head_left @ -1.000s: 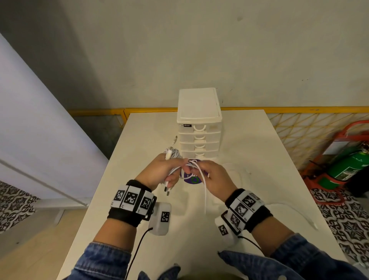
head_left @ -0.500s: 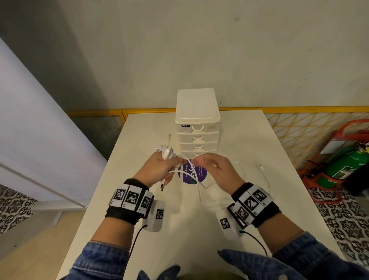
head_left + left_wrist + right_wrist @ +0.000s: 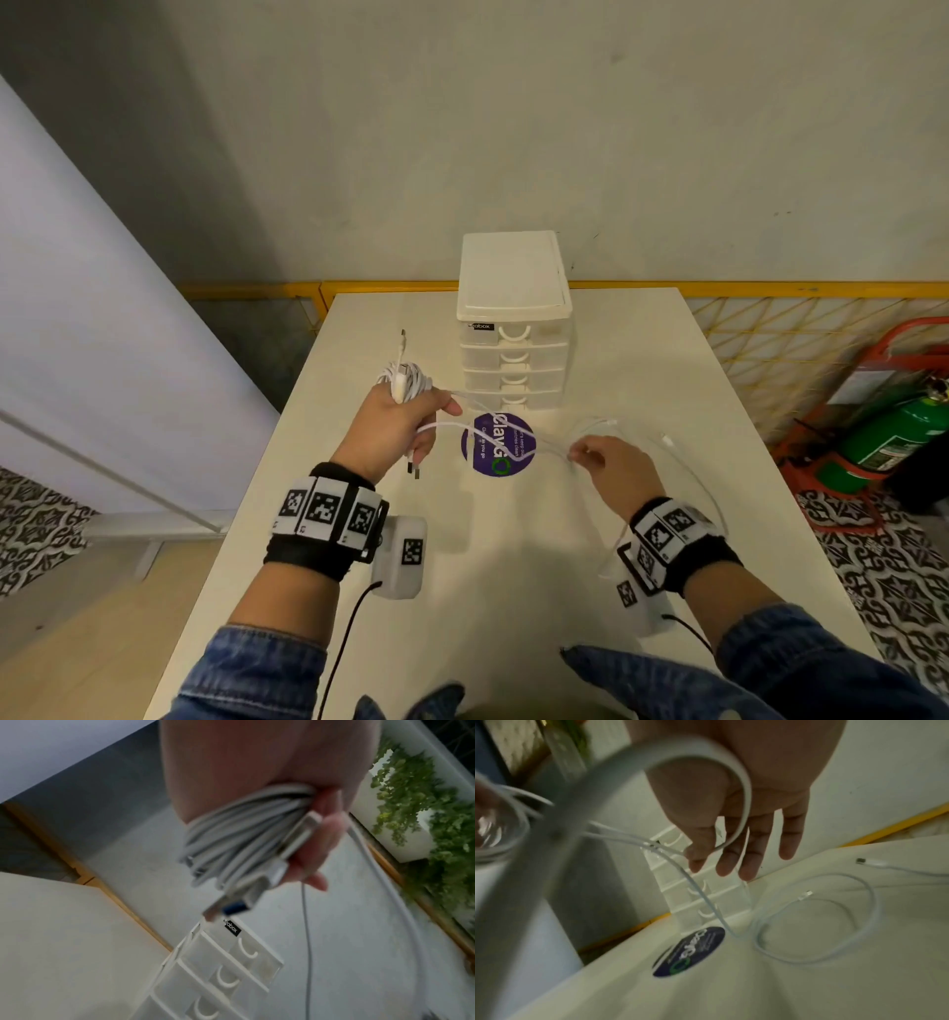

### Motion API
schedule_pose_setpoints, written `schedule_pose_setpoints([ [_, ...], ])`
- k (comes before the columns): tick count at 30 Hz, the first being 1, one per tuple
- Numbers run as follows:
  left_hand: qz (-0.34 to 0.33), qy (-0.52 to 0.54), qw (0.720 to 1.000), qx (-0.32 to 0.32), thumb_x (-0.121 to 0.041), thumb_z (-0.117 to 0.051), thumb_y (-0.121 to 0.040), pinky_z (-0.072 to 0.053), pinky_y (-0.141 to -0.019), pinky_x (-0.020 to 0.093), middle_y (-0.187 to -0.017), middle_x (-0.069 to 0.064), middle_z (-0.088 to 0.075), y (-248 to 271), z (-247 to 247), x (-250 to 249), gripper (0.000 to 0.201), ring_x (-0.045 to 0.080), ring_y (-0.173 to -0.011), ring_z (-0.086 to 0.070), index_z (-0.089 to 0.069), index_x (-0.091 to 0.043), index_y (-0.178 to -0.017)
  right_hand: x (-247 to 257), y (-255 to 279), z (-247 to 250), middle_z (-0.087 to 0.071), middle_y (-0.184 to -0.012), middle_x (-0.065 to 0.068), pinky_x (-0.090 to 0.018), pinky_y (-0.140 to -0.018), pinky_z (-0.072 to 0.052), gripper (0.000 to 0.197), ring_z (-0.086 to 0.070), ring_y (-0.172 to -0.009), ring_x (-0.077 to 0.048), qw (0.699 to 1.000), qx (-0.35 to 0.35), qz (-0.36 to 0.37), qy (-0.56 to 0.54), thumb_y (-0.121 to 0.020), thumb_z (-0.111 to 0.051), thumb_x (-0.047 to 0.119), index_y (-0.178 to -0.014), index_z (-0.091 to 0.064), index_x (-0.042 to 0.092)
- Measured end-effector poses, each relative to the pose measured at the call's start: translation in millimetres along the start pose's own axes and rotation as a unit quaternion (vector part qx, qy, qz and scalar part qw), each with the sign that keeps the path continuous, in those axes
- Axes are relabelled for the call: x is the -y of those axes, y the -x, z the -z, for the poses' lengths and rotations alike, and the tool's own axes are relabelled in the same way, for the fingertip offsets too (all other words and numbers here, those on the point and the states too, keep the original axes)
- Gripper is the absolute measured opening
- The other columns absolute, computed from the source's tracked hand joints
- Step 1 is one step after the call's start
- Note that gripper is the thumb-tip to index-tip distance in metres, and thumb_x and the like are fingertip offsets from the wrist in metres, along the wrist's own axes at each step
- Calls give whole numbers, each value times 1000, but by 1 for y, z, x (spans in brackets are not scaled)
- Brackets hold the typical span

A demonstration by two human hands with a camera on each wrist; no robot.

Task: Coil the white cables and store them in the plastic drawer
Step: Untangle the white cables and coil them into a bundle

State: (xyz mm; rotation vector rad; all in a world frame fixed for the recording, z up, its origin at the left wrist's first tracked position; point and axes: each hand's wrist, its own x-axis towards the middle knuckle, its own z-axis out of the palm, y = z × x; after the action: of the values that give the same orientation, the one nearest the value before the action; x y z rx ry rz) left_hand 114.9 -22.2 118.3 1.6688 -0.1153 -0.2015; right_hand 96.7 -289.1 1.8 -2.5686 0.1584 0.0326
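Observation:
My left hand (image 3: pixel 436 426) grips a coil of white cable (image 3: pixel 408 383) wound round its fingers, above the table left of the drawer unit (image 3: pixel 513 329). In the left wrist view the coil (image 3: pixel 231 841) sits in the hand (image 3: pixel 316 862), and a USB plug (image 3: pixel 226 906) sticks out below it. From the coil a loose strand (image 3: pixel 513 442) runs right to my right hand (image 3: pixel 580 455), which pinches it at the fingertips. The right wrist view has that strand curving across the palm to the right hand's thumb and forefinger (image 3: pixel 718 860). All drawers (image 3: pixel 700 886) look closed.
More white cable (image 3: pixel 834 923) lies in loose loops on the table (image 3: pixel 513 565) to the right, with a connector end (image 3: pixel 862 861) beyond it. A round purple sticker (image 3: pixel 498 444) lies in front of the drawers. A green fire extinguisher (image 3: pixel 893 437) stands on the floor at right.
My right hand has moved right, away from the left hand, drawing a strand of cable out between them. The left hand has shifted slightly left and back with the coil.

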Motion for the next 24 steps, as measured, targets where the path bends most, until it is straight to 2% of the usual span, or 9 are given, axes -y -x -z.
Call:
schedule_pose_setpoints([
  [5, 8, -33, 999, -22, -8, -57, -86, -30, -37, 22, -45, 9, -38, -6, -11, 7, 21, 22, -32, -33, -66, 3, -71, 11, 2, -1, -54, -128, 0, -44, -108, -21, 29, -41, -126, -23, 988, 17, 58, 142, -95, -43, 23, -119, -59, 27],
  [8, 15, -58, 998, -28, -7, -58, -85, -29, -35, 21, -44, 10, -40, -10, -16, 9, 21, 22, -29, -34, -65, 3, -68, 37, 7, 15, -49, -136, -2, -36, -113, -24, 34, -39, -131, -18, 989, -41, 130, -63, -97, -40, 21, -130, -50, 19],
  [11, 18, -60, 997, -45, -6, -57, -84, -28, -35, 21, -44, 10, -40, -12, -19, 10, 21, 22, -28, -35, -64, 10, -73, 76, 20, 32, -40, -145, 5, -27, -111, -27, 64, -36, -133, -7, 939, 82, 150, -300, -87, -42, 51, -142, -29, 24],
  [14, 17, -47, 997, -56, -7, -57, -82, -29, -36, 22, -43, 9, -40, -13, -21, 8, 20, 22, -29, -35, -64, 10, -73, 96, 22, 24, -45, -137, 8, -28, -105, -35, 94, -44, -125, -9, 941, 153, 160, -255, -75, -60, 55, -147, -8, 24],
  [16, 8, -47, 998, -49, -7, -57, -82, -30, -37, 22, -41, 7, -41, -12, -18, 6, 20, 23, -30, -35, -64, 10, -72, 94, 18, 15, -61, -118, -3, -34, -96, -44, 71, -57, -109, -18, 959, 121, 171, -193, -85, -62, 38, -143, -24, 22],
  [18, 6, -58, 998, -25, -11, -58, -84, -31, -40, 25, -44, 12, -41, -10, -13, 6, 23, 23, -31, -36, -66, 6, -71, 85, 13, 12, -66, -88, -3, -36, -79, -47, 20, -60, -83, -18, 960, 73, 174, -205, -91, -53, 26, -110, -58, 32],
  [20, 29, -92, 995, 33, -24, -56, -90, -33, -43, 26, -46, 13, -42, -6, -9, 7, 34, 23, -34, -38, -67, 4, -74, 80, 9, 18, -59, -64, 11, -22, -64, -43, 22, -53, -61, -3, 950, 38, 166, -262, -93, -51, 17, -82, -60, 33],
  [22, 67, -110, 983, 133, -44, -51, -92, -36, -44, 25, -44, 9, -38, 1, -9, 10, 52, 21, -35, -38, -66, 6, -81, 83, 4, 28, -60, -66, 15, -12, -60, -41, 19, -53, -60, 3, 942, 7, 159, -294, -92, -51, 10, -81, -61, 21],
  [24, 97, -89, 964, 230, -49, -53, -88, -37, -42, 23, -42, 3, -35, 7, -18, 13, 55, 16, -35, -36, -64, 4, -83, 89, 0, 37, -64, -75, 11, -11, -65, -44, 17, -57, -68, 1, 939, -20, 171, -297, -91, -52, 8, -81, -62, 17],
])
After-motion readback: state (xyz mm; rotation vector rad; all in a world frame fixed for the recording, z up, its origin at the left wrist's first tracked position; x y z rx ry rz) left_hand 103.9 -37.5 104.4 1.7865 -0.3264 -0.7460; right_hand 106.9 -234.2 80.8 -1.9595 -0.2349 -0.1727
